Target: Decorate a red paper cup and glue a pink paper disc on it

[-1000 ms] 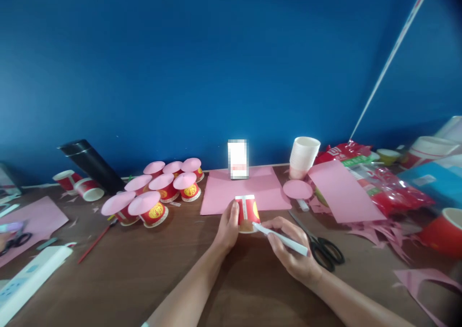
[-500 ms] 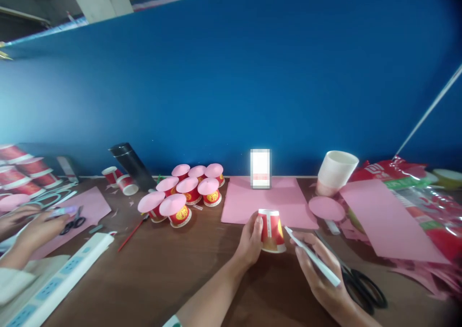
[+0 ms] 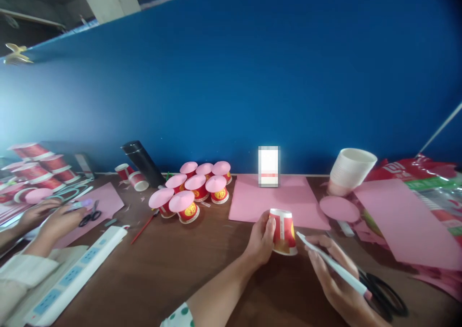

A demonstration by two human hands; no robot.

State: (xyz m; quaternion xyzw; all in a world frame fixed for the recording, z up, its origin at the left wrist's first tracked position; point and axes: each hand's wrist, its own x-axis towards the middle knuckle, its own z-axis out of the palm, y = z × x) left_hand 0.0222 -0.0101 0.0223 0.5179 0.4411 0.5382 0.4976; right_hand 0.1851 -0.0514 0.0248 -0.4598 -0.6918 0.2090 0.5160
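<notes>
My left hand grips an upside-down red paper cup that stands on the brown table just in front of a pink paper sheet. My right hand is closed round a thin white stick-like tool, whose tip points at the cup's rim from the right. A pair of black scissors lies right beside that hand. A pink paper disc lies behind it.
Several red cups topped with pink discs cluster at centre left beside a black flask. A stack of white cups, pink sheets and red bags fill the right. Another person's hands work at far left, near a white power strip.
The view has swung up and to the left, bringing the other person's hands into sight. My right hand has drawn the tool's tip slightly away from the cup; my left hand still holds it.
</notes>
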